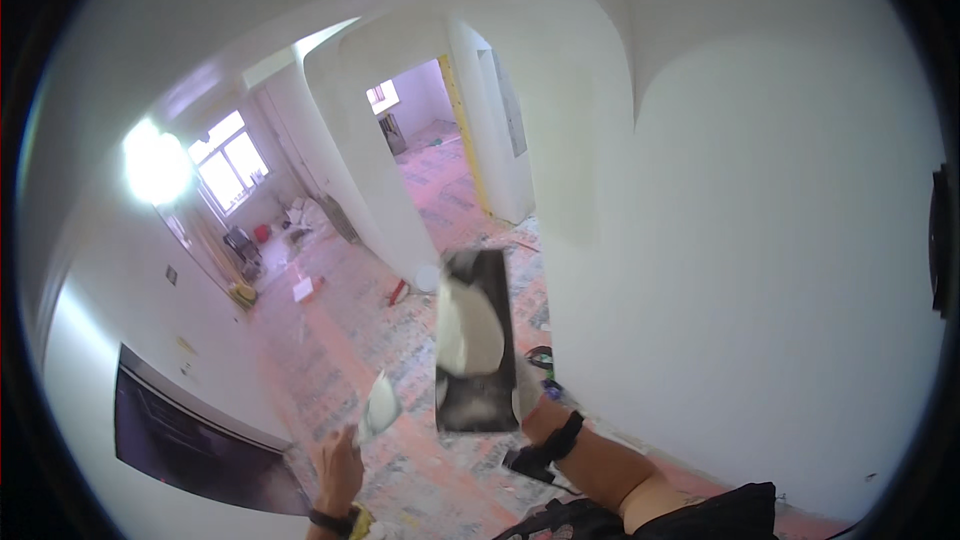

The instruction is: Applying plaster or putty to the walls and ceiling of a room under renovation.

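My left hand (340, 462), low and left of centre, is closed round the handle of a putty knife (380, 408). Its blade points up and is coated with white putty. My right hand (528, 402) grips a dark rectangular plastering trowel (478, 405) from behind, so most of its fingers and the handle are hidden. A thick mound of off-white putty (470, 330) lies on the upper middle of the trowel's flat face. Knife and trowel are apart, the knife lower and to the left. Some motion blur softens both tools.
A smooth white wall (740, 260) rises close on the right. A doorway (430, 150) with a yellow edge strip stands ahead. Pinkish sheeting (340, 340) covers the floor, with a red-handled tool (398, 292) on it. A dark panel (200, 435) is at lower left; a window (232, 165) is beyond.
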Tool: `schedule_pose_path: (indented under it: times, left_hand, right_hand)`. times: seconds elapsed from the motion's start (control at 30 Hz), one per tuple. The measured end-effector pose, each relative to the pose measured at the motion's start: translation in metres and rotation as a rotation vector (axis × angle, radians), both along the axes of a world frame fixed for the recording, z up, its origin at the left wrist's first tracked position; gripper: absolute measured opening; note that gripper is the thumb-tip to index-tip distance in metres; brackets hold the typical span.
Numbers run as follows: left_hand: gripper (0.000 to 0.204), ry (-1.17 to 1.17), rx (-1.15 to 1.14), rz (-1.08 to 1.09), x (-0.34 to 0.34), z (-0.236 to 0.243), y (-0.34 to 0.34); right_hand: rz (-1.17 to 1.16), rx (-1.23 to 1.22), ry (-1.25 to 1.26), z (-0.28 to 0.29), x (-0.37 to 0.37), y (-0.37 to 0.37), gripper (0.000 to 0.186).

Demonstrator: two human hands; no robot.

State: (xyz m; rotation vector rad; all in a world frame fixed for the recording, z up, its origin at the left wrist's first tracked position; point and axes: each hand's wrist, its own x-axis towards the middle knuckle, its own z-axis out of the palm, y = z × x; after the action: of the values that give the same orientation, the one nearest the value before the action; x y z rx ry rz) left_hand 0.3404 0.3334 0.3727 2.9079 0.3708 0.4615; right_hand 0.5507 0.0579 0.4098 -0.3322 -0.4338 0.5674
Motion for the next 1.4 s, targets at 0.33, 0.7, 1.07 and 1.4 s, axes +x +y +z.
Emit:
schedule_pose_path:
  times: [0.33,0.7,1.07,1.4]
  left_hand:
    - [0.024,0.23,-0.252,0.353,-0.094,-0.058,-0.009]
    - [0.021,0.14,-0.609,0.7,-0.117,-0.041,-0.082]
    - [0.02,0.094,-0.629,0.783,-0.119,-0.061,-0.159]
    - [0.025,0.101,-0.71,0.878,-0.198,-0.052,-0.165]
  right_hand:
    - [-0.567,0.178,-0.249,0.098,0.244,-0.047,0.028]
    - [-0.775,0.466,-0.087,0.158,0.364,-0.039,0.015]
    - [-0.935,0.435,-0.08,0.215,0.363,-0.019,0.016]
    - [-0.843,0.441,-0.283,0.274,0.257,0.056,0.02]
